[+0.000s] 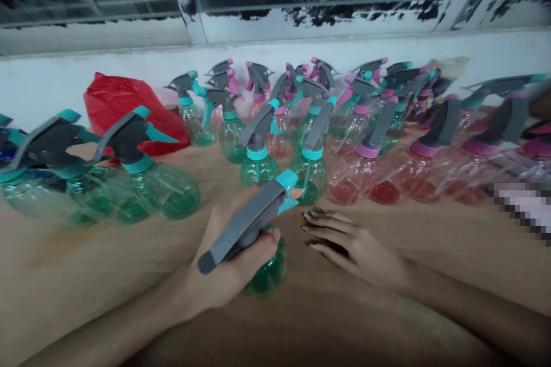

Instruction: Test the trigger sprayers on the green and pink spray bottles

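My left hand (228,266) is wrapped round the neck of a green spray bottle (269,269) with a grey and turquoise trigger head. The bottle is at the middle front, its head pointing up and to the right. Fingers loosely stretched, my right hand (365,243) rests on the wooden table (434,252) to the right of that bottle and holds nothing. Just beyond my hands stand another green spray bottle (310,175) and a pink spray bottle (350,180). My left fingers are partly hidden behind the trigger head.
Several green spray bottles (166,189) stand in a row at the left. More pink bottles (390,180) line the right side, with mixed ones behind. A red plastic bag (124,106) lies at the back left, before a white wall (142,40) under windows.
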Demonstrator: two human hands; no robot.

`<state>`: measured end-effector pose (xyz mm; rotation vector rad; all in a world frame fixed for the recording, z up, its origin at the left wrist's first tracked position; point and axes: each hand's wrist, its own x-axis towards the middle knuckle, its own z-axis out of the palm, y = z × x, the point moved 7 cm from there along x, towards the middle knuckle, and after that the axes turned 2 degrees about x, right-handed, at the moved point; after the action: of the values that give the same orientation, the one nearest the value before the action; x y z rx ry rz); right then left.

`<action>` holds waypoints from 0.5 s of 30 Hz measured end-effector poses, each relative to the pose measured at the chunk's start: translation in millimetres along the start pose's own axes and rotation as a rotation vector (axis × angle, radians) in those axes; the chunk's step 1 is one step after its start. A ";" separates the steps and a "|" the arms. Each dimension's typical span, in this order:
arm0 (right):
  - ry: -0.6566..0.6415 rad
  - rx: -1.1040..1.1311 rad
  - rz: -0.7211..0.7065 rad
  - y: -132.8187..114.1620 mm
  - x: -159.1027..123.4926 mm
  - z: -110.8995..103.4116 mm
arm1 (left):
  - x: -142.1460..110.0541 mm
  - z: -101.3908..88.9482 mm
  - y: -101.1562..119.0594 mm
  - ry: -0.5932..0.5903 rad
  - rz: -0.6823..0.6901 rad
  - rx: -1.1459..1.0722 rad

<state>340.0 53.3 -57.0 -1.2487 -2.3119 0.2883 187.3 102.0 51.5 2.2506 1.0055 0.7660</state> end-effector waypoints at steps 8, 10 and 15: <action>0.020 0.008 -0.006 -1.1 0.1 -1.5 | 2.3 4.6 -1.5 -0.001 -0.031 -0.096; 0.025 0.010 -0.006 -0.6 0.0 -1.8 | 1.7 4.7 -3.5 0.010 -0.047 -0.101; 0.026 0.013 -0.020 0.0 -0.3 -1.7 | -0.2 5.8 -4.7 0.010 -0.044 -0.067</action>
<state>341.1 53.0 -55.6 -1.2155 -2.2955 0.2774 189.0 103.1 44.4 2.1628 1.0151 0.7808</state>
